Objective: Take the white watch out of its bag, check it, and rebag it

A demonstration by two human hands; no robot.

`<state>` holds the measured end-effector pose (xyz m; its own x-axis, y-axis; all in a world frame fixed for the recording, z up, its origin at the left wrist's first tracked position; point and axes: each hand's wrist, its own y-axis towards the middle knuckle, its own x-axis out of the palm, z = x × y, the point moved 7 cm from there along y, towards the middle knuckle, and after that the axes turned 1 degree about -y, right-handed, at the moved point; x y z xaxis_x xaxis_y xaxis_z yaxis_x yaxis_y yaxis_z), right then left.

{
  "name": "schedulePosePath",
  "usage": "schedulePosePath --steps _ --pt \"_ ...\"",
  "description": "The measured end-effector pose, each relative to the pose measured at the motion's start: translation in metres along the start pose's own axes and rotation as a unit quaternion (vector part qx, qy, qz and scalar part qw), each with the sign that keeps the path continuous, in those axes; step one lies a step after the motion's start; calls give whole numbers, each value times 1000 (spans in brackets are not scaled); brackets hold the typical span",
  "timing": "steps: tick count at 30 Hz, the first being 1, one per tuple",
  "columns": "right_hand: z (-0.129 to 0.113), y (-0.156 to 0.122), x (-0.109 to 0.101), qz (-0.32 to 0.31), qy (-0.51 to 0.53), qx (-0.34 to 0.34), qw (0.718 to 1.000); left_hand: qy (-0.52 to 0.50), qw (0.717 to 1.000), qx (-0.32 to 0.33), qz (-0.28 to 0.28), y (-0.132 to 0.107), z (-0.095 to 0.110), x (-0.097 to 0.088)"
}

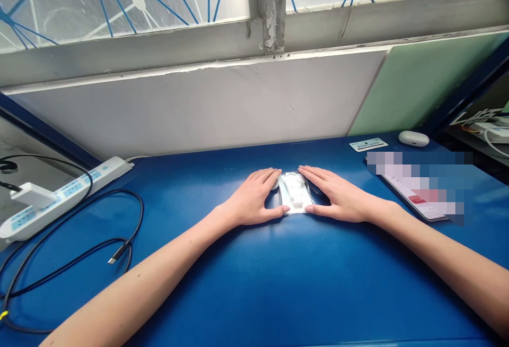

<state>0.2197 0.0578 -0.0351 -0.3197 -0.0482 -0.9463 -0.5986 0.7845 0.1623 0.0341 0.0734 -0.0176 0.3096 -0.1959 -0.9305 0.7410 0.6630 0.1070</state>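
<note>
A small, shiny package of clear and white plastic (295,190) lies on the blue table in front of me; its contents are too glossy to make out. My left hand (256,196) grips its left side, thumb on the near corner and fingertips by the far corner. On the opposite side my right hand (340,196) holds it the same way, with the thumb at the near right corner. Part of each side edge is hidden under the hands.
To the left are a white power strip (75,193) with a white charger (35,197) and a looped black cable (139,214). At the right lie a partly blurred phone (409,188), a card (368,145) and a white earbud case (413,138). Behind the blue table (254,283) stands a wall (207,103).
</note>
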Motion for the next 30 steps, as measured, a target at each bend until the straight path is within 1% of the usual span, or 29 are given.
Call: schedulePosePath --steps 7,14,17,21,25,28,30 --pt "0 0 -1 10 13 0 1000 -11 1000 6 5 0 -2 0" --pt "0 1 -1 -3 10 18 1000 -4 1000 4 1 -1 0 -1" --pt "-1 2 -5 18 9 25 999 -5 1000 0 7 -2 -1 0" --pt "2 3 -13 75 0 43 996 -11 1000 -11 22 -2 -3 0" --pt "3 2 -20 119 -11 44 992 -3 999 -31 37 -2 -5 -1" --pt "0 2 -24 127 5 35 991 5 998 -45 38 -1 -6 -1" --pt "-5 2 -24 115 23 18 993 5 999 -37 32 -1 -5 -1"
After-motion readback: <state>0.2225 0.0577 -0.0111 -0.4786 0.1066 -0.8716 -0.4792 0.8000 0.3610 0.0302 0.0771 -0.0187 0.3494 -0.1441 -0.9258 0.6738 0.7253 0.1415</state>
